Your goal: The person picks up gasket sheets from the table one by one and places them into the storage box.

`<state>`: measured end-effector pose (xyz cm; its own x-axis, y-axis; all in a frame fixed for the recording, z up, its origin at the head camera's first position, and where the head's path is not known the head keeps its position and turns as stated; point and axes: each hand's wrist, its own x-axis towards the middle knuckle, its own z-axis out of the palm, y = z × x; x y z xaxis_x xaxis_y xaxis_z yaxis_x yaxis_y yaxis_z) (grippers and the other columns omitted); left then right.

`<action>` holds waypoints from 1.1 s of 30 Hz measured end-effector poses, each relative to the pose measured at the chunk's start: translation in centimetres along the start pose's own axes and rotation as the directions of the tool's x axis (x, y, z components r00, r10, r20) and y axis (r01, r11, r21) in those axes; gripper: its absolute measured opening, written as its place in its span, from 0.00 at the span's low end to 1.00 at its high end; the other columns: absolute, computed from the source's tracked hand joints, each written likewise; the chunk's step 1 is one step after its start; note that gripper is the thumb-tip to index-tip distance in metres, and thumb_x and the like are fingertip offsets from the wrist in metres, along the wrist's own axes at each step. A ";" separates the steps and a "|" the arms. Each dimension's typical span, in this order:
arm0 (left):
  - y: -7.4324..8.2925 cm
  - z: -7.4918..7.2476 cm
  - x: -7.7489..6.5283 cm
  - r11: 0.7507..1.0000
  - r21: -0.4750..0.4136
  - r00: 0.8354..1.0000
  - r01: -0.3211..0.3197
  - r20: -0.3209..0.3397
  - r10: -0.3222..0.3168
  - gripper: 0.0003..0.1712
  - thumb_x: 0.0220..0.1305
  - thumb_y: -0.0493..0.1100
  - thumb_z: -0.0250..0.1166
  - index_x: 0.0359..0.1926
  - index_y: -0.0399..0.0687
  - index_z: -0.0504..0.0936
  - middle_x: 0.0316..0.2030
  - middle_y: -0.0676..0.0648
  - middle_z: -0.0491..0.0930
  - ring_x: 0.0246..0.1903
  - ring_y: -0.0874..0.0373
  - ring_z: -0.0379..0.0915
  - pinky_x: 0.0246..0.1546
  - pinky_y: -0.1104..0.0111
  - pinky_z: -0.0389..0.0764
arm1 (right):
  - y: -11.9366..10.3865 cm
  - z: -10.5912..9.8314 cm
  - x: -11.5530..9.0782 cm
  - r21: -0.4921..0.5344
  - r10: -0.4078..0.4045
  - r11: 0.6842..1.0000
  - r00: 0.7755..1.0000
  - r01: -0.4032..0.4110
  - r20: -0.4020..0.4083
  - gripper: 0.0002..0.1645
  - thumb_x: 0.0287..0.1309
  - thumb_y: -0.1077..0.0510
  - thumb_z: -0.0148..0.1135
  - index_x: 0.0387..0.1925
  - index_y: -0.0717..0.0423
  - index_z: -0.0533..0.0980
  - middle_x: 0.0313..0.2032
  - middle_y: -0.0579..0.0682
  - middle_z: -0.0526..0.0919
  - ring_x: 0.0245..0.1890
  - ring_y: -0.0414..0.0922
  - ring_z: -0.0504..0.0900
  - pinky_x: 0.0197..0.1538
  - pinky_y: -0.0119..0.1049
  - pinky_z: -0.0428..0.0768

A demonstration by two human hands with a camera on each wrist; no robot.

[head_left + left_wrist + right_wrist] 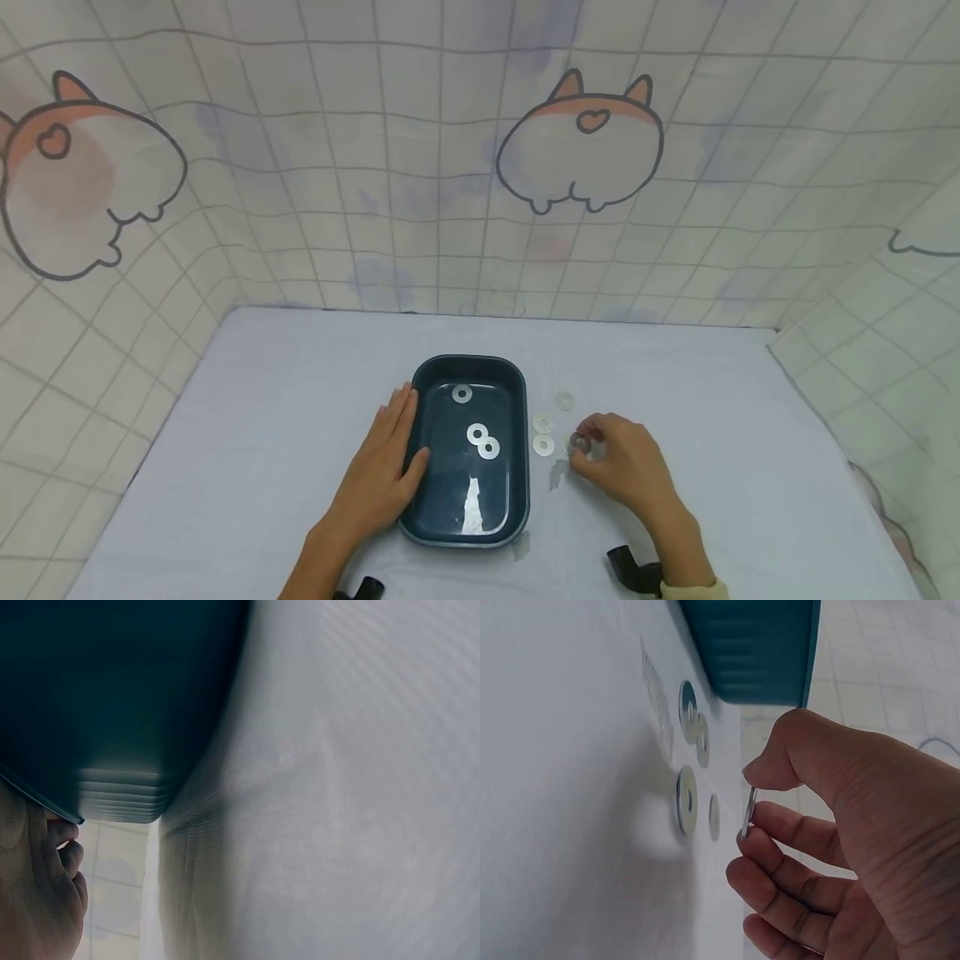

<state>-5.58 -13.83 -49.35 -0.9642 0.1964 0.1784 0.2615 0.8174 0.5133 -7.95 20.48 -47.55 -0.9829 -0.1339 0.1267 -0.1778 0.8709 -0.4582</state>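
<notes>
A dark teal rectangular tray (469, 492) lies on the white table, with three flat metal washers (462, 393) on its floor. Along the tray's left rim rests my left hand (375, 475), its fingers straight and touching the edge; the left wrist view catches the tray's side wall (120, 697) above part of that hand (37, 900). To the right of the tray, my right hand (626, 458) pinches one washer (748, 812) between thumb and fingers, just off the tabletop. Several more washers (543, 445) lie flat between the tray and my right hand.
Grey patches (558, 475) of tape or shadow mark the cloth near the tray. A black strap-like piece (633, 572) sits at my right wrist. Behind the table hangs a checked curtain (420, 208) with cartoon corgi prints.
</notes>
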 end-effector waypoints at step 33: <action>-0.1 -0.2 0.2 1.000 0.012 0.999 0.025 0.046 -0.025 0.48 0.75 0.50 0.60 0.86 0.49 0.46 0.87 0.47 0.47 0.87 0.50 0.42 0.86 0.47 0.52 | -4.2 -1.9 1.1 -0.089 -0.207 0.975 0.978 0.205 -0.023 0.09 0.47 0.56 0.75 0.35 0.49 0.87 0.31 0.43 0.88 0.33 0.41 0.81 0.46 0.42 0.86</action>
<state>-5.79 -13.98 -49.19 -0.9715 0.2004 0.1266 0.2370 0.8283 0.5076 -8.17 17.54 -43.78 -0.9233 -0.3008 0.2388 -0.3699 0.8638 -0.3420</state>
